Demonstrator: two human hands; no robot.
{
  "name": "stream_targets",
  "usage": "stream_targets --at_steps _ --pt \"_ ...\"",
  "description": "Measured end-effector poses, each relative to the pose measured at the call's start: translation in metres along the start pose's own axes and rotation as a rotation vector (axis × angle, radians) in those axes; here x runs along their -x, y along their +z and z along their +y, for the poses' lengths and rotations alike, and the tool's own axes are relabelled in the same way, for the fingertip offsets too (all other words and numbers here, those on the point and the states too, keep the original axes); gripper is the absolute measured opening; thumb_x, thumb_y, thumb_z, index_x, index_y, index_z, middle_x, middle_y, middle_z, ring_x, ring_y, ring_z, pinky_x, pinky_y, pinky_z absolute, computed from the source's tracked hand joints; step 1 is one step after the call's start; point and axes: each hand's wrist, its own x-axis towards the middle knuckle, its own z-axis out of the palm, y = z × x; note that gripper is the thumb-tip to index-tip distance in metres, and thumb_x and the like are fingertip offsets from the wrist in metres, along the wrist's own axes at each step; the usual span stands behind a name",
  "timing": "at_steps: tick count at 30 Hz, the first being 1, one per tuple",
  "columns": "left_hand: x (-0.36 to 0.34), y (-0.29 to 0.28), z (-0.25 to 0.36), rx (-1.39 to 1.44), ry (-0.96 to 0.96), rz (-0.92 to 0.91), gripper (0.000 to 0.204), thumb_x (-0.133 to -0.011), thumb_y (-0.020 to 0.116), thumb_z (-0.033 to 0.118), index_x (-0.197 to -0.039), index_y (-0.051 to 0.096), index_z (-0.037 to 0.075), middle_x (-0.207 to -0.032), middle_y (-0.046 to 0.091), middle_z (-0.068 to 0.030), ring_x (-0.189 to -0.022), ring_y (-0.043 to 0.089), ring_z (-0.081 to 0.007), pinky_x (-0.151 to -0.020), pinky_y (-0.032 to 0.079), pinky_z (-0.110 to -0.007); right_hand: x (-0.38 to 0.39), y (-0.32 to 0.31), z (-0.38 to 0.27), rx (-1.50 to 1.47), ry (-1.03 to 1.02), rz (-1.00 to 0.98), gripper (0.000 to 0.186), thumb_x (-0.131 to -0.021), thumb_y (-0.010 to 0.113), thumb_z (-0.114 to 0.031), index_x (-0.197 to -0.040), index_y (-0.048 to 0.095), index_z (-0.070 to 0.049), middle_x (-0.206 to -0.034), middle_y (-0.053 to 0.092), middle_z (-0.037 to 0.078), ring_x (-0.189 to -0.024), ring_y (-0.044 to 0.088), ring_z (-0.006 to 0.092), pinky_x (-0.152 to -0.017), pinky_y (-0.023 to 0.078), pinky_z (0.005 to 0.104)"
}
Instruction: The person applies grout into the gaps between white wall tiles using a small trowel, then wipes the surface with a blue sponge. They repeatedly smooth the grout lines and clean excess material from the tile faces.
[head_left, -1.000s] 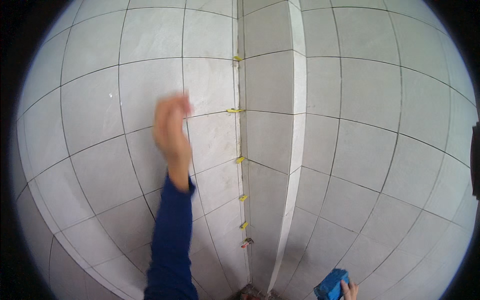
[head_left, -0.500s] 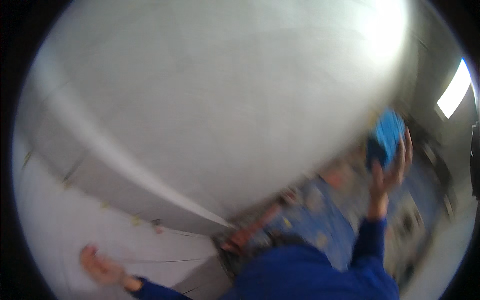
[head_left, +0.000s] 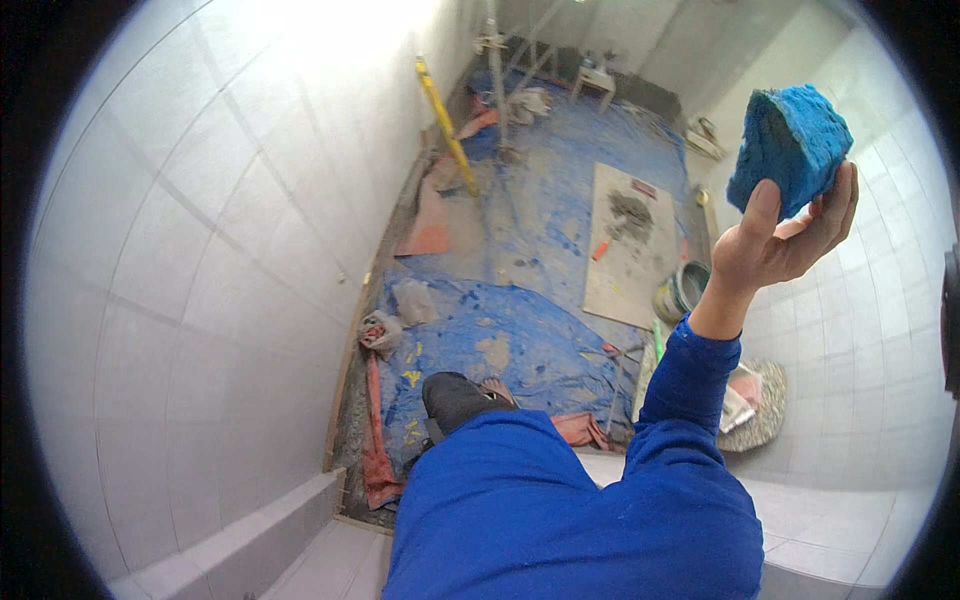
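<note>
A thick blue sponge [head_left: 795,145], with a darker, soiled face, is in my right hand [head_left: 790,240]. My thumb presses its near side and the fingers wrap behind it. The raised hand is at the right, in front of a white tiled wall [head_left: 870,300]. My left hand is out of view. Below my right forearm stands a grey bucket [head_left: 685,288], beside a pale board [head_left: 612,285] with a heap of grey mortar [head_left: 630,213] and an orange-handled tool [head_left: 600,250] on it.
A blue tarp [head_left: 500,345] covers the floor. Against the left tiled wall [head_left: 230,300] leans a yellow spirit level [head_left: 447,125], near metal scaffold poles [head_left: 495,75]. A small stool [head_left: 595,82] stands at the back. Plastic bags [head_left: 380,332] lie left; a speckled sack [head_left: 765,420] sits right.
My view has swung from the wall to the floor and room. My right hand, still holding the sponge, appears higher in view. My left hand has gone out of view.
</note>
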Motion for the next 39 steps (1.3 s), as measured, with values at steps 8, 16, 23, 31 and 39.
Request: stream_targets --at_steps 8,16,23,31,39 --pt "0.168 0.129 0.245 0.795 -0.370 -0.958 0.031 -0.102 0.064 0.027 -0.107 0.070 -0.003 -0.095 0.070 -0.0154 -0.083 0.067 -0.0321 -0.072 0.054 -0.045 0.065 -0.104 0.196 0.804 0.095 0.015 0.071 -0.092 0.067 -0.050 -0.142 0.054 0.000 -0.145 0.046 0.027 -0.132 0.047 0.0434 -0.105 0.041 0.0579" --pt "0.337 0.107 0.427 0.877 -0.928 -2.024 0.034 -0.099 0.068 0.028 -0.113 0.070 -0.003 -0.096 0.071 -0.0146 -0.081 0.068 -0.0303 -0.068 0.055 -0.045 0.409 -0.184 0.323 1.273 0.948 -0.739 0.068 -0.100 0.052 -0.057 -0.145 0.053 -0.007 -0.127 0.064 0.025 -0.113 0.060 0.0481 -0.093 0.046 0.0618" --pt "0.337 0.052 0.427 0.673 -1.196 -2.048 0.039 -0.096 0.071 0.029 -0.118 0.070 -0.004 -0.097 0.072 -0.0139 -0.079 0.069 -0.0287 -0.065 0.055 -0.045 0.560 -0.027 0.134 -0.104 1.132 -1.826 0.058 -0.085 0.071 -0.048 -0.128 0.069 -0.010 -0.127 0.070 0.018 -0.120 0.064 0.0383 -0.104 0.049 0.0505" --pt "0.324 0.052 0.448 0.504 -1.294 -1.191 0.039 -0.092 0.075 0.030 -0.116 0.074 0.000 -0.108 0.076 -0.0128 -0.093 0.072 -0.0247 -0.082 0.056 -0.038 0.480 0.264 0.183 -0.596 1.003 -1.371 0.046 -0.092 0.071 -0.022 -0.130 0.066 0.004 -0.125 0.069 0.026 -0.115 0.068 0.0375 -0.100 0.051 0.0435" --pt "0.290 -0.031 0.437 0.348 -1.430 -0.657 0.033 -0.095 0.075 0.026 -0.114 0.075 -0.001 -0.108 0.076 -0.0137 -0.097 0.073 -0.0216 -0.085 0.055 -0.035 0.300 0.401 -0.004 -1.308 0.936 -1.021 0.061 -0.095 0.072 -0.033 -0.148 0.055 -0.006 -0.148 0.055 0.022 -0.132 0.055 0.0432 -0.111 0.043 0.0545"
